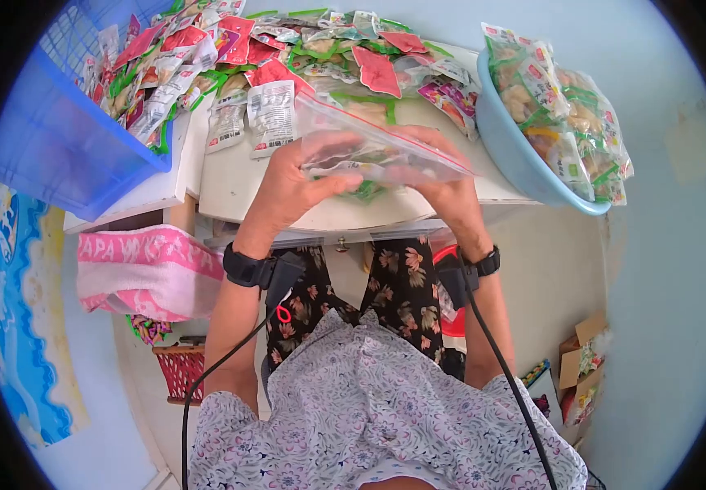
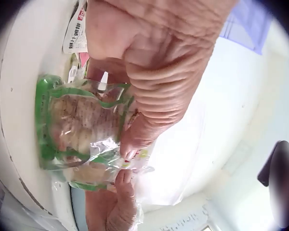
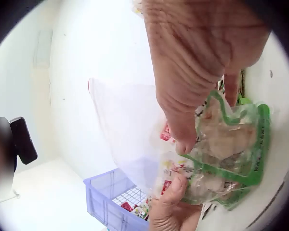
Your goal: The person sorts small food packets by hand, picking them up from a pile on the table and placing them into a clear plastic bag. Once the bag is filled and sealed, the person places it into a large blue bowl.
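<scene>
Clear plastic bag [image 1: 381, 157], left of the blue basin [image 1: 524, 170], is pinched by the outstretched left hand [image 1: 294, 181] and right hand [image 1: 449, 184], facing each other.

Pink-white towel [image 1: 149, 273] left, cardboard box [image 1: 570, 369] lower right

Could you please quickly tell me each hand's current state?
Left hand: holding one side of the clear zip bag.
Right hand: holding the bag's other side.

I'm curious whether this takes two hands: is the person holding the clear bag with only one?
No, in the head view the left hand and the right hand both grip the clear bag.
</scene>
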